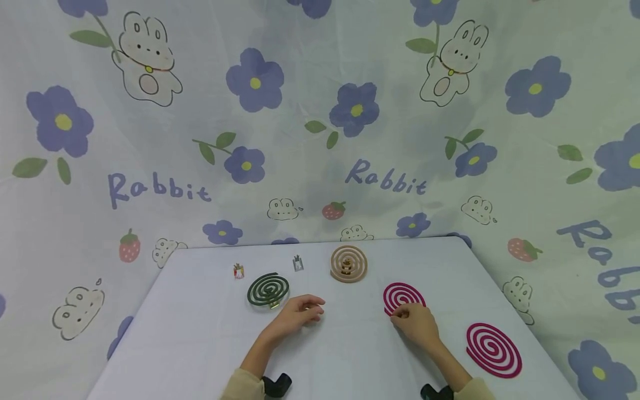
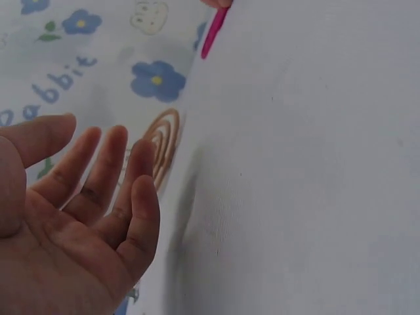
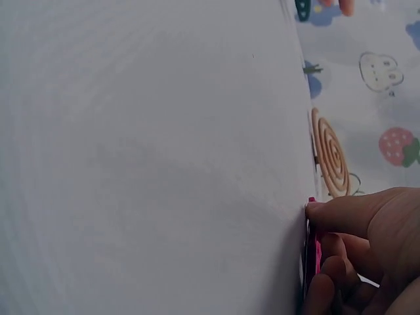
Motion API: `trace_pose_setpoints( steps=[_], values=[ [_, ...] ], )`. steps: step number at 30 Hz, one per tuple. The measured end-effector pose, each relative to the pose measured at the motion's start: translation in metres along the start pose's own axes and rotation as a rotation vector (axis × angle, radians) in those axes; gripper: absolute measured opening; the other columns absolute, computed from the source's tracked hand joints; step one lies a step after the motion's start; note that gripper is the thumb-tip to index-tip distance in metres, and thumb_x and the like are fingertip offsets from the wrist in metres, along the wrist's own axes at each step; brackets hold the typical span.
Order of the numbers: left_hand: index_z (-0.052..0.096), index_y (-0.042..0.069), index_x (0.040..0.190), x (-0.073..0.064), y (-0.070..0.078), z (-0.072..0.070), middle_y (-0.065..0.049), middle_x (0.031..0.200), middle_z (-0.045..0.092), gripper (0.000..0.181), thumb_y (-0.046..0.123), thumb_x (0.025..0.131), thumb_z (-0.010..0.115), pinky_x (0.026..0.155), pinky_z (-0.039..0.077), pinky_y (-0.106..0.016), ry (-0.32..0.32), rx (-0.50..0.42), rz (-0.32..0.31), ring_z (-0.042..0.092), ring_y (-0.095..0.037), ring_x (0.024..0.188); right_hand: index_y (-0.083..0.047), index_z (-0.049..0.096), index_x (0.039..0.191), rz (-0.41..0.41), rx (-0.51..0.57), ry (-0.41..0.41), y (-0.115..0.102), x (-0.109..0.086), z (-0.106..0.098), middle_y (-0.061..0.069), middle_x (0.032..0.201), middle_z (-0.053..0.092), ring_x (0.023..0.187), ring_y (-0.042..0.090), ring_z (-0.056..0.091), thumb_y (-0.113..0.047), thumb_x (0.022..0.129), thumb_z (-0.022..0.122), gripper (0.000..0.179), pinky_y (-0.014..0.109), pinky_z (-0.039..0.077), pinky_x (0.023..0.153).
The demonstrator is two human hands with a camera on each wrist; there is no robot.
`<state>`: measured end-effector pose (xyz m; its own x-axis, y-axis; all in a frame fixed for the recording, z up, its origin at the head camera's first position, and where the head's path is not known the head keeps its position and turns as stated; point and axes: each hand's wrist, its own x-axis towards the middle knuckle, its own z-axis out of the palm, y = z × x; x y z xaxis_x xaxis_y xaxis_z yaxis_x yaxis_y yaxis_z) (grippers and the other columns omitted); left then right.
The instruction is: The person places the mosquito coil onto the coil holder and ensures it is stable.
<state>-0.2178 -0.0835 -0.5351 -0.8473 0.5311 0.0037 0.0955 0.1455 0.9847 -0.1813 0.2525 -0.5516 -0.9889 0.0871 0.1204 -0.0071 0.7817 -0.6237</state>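
Note:
Between thumb and fingers my right hand [image 1: 416, 325] pinches the near edge of a pink mosquito coil [image 1: 400, 293], whose lower part the hand covers. In the right wrist view the thumb lies on the edge of that coil [image 3: 314, 252], seen nearly side-on. My left hand [image 1: 296, 318] holds nothing and hovers over the white table, its fingers loosely bent; the left wrist view shows its bare palm. Nearest to it is a dark green mosquito coil [image 1: 268, 289], raised at a tilt on a small gold-coloured stand [image 1: 274, 304].
Another pink coil [image 1: 494, 350] lies at the right on the white table [image 1: 345, 355]. Farther back is a brown coil [image 1: 357, 262] with a small gold-coloured piece [image 1: 346, 266] at its middle. Two small metal pieces, one silver [image 1: 298, 263] and one red-and-white [image 1: 238, 271], lie back left.

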Motion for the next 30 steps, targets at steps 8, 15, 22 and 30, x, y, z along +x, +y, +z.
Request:
trace_pose_setpoints(
  steps=[8,15,22,30],
  values=[
    [0.057,-0.008,0.123,0.021,0.002,0.014,-0.013,0.107,0.065,0.032,0.014,0.099,0.057,0.080,0.053,-0.043,-0.045,0.009,0.006,0.065,-0.029,0.095,-0.009,0.073,0.083,0.027,0.055,0.025,0.000,0.002,-0.013,-0.005,0.064,0.057,0.058,0.012,0.051,-0.016,0.079,0.080,0.011,0.027,0.042,0.050],
    [0.060,-0.006,0.122,0.037,0.007,0.029,-0.015,0.107,0.065,0.030,0.014,0.099,0.057,0.081,0.053,-0.044,-0.079,0.025,0.013,0.065,-0.025,0.092,0.000,0.069,0.100,0.059,0.066,0.040,0.011,0.005,-0.030,0.002,0.074,0.056,0.063,0.015,0.049,-0.016,0.081,0.079,0.027,0.026,0.042,0.050],
    [0.061,-0.006,0.120,0.055,0.009,0.049,-0.020,0.104,0.065,0.028,0.011,0.098,0.058,0.082,0.052,-0.048,-0.088,0.007,0.029,0.065,-0.029,0.090,0.006,0.061,0.117,0.076,0.036,0.071,0.027,0.006,-0.038,0.016,0.097,0.061,0.081,0.026,0.054,-0.020,0.079,0.081,0.050,0.032,0.047,0.060],
    [0.068,-0.003,0.111,0.082,0.011,0.071,-0.009,0.096,0.068,0.021,0.008,0.094,0.063,0.066,0.049,-0.025,0.014,0.119,0.105,0.065,-0.021,0.079,0.012,0.054,0.125,0.121,0.017,0.018,0.036,0.002,-0.044,0.024,0.106,0.059,0.094,0.036,0.056,-0.026,0.079,0.081,0.066,0.051,0.050,0.077]
  ],
)
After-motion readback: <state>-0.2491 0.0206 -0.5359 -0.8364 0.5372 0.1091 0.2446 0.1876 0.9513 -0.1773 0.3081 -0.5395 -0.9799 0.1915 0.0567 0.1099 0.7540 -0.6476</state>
